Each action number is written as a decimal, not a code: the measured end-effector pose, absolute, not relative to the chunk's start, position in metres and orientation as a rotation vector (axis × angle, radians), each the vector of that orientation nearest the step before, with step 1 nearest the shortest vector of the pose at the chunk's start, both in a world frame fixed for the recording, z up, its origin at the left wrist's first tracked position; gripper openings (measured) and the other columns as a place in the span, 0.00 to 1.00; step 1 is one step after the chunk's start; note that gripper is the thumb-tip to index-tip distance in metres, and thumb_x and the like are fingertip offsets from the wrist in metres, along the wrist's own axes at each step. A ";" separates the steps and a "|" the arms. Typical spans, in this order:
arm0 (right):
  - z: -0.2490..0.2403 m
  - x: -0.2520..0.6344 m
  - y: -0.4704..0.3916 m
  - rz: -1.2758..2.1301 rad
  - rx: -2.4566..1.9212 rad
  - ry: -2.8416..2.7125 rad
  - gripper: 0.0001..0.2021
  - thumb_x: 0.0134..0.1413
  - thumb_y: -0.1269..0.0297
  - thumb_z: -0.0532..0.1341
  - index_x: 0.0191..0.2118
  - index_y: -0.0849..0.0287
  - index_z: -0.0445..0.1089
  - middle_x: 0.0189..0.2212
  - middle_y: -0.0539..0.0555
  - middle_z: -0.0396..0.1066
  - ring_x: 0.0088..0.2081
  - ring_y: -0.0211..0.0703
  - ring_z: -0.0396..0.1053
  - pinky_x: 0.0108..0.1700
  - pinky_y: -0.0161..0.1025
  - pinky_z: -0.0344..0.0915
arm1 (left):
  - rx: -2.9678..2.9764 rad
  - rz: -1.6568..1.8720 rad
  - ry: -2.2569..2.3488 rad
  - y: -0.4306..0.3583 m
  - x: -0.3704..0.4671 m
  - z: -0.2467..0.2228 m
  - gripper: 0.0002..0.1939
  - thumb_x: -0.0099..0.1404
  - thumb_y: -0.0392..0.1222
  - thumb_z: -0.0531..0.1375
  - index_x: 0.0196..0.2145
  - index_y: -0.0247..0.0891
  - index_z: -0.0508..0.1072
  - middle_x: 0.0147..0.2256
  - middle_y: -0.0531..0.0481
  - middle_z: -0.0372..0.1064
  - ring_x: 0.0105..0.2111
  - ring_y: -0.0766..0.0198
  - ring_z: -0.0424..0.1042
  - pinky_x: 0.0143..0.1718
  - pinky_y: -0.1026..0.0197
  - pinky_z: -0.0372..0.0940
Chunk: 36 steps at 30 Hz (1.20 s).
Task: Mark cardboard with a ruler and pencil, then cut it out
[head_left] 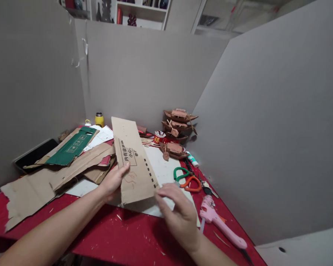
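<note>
My left hand (113, 183) grips a long piece of brown cardboard (135, 166) by its left edge, thumb on the printed face. Black printed characters and a row of small black squares show on it; it is tilted above the table. My right hand (177, 210) is at its lower right corner, fingers bent and pinched together at the edge. Beneath it lies a white board (166, 166) on the red tabletop (113, 229). Scissors with one green and one orange handle (192, 184) lie right of the cardboard.
Torn cardboard (33, 192) and a green printed piece (72, 146) are piled at left. Model boats (180, 125) stand at the back right, near a small red-and-white cup (159, 136). A pink glue gun (222, 225) lies at right. Grey partitions (150, 70) surround the table.
</note>
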State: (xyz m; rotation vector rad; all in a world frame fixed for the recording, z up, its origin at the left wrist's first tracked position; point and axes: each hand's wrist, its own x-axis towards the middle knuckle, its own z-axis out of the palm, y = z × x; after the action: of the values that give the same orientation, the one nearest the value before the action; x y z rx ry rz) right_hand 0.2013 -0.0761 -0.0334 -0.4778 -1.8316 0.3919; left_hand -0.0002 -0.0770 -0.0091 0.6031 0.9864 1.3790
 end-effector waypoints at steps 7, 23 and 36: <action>-0.043 0.180 -0.093 0.190 -0.431 -2.221 0.13 0.57 0.71 0.63 0.48 0.57 0.65 0.36 0.56 0.72 0.37 0.48 0.66 0.42 0.48 0.61 | 0.620 1.463 1.017 -0.076 0.009 -0.025 0.16 0.66 0.47 0.60 0.47 0.36 0.74 0.44 0.41 0.77 0.43 0.52 0.77 0.52 0.48 0.67; -0.053 0.175 -0.091 0.217 -0.444 -2.341 0.04 0.62 0.74 0.55 0.38 0.60 0.65 0.30 0.54 0.67 0.34 0.44 0.60 0.39 0.42 0.55 | 0.756 1.471 1.106 -0.080 0.017 -0.030 0.23 0.60 0.54 0.64 0.48 0.36 0.74 0.49 0.39 0.75 0.51 0.48 0.72 0.55 0.48 0.63; -0.054 0.177 -0.087 0.382 -0.541 -2.279 0.06 0.64 0.72 0.53 0.35 0.57 0.63 0.29 0.52 0.66 0.32 0.44 0.61 0.36 0.41 0.56 | 0.850 1.456 1.125 -0.081 0.016 -0.032 0.29 0.56 0.59 0.65 0.48 0.35 0.74 0.49 0.39 0.75 0.52 0.45 0.71 0.55 0.48 0.63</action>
State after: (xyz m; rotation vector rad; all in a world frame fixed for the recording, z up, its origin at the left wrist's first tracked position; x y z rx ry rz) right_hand 0.1766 -0.0873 -0.0543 -0.5409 -2.2793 0.3821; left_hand 0.0160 -0.0815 -0.0320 0.8503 1.1246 1.4562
